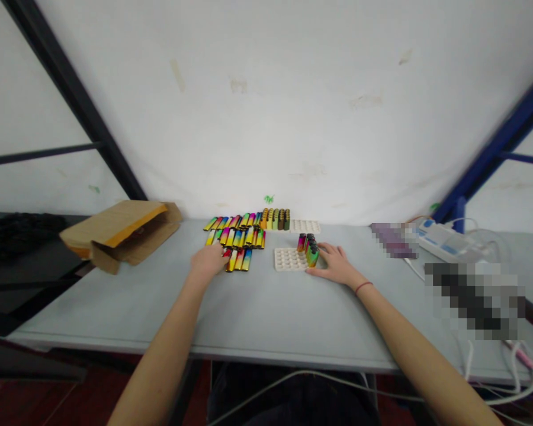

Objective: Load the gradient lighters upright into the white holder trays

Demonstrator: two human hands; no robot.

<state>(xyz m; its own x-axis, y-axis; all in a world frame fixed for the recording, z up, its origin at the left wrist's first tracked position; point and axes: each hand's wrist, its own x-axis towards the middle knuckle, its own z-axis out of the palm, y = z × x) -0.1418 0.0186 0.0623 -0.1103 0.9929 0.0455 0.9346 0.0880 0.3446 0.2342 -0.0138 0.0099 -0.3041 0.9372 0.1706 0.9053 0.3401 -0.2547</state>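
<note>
My left hand (208, 260) lies curled over the near edge of the loose rainbow lighters (236, 238) lying flat on the table (257, 307); whether my fingertips already pinch one I cannot tell. My right hand (333, 264) rests open beside the white tray (288, 259), fingers loosely spread, touching the lighters standing in it (310, 247). They look light, stiff and glossy, so probably slippery; I would grip one across its narrow sides, near the middle
</note>
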